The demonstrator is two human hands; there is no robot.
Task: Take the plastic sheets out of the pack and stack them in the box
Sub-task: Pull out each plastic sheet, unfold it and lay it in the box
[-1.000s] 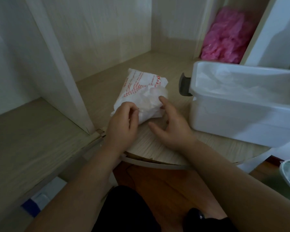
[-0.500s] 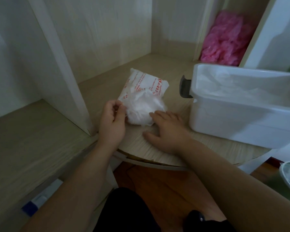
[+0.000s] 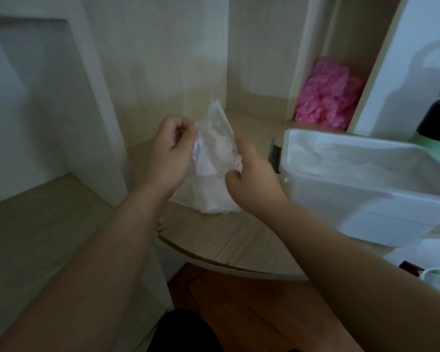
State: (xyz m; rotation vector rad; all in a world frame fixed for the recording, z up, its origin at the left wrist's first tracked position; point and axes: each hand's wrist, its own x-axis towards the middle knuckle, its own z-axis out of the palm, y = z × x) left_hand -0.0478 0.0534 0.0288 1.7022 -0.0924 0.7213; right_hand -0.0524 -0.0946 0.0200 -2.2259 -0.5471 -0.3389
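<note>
Here we hold the pack (image 3: 214, 163) upright: left hand (image 3: 169, 154) pinches its left edge, right hand (image 3: 253, 180) its right edge; the box (image 3: 366, 201) lies nearer our right hand.

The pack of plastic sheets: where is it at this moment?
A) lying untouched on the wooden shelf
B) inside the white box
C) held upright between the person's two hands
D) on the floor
C: the pack stands upright, its left edge pinched by the left hand and its right edge gripped by the right hand, beside the white box, not in it.
</note>
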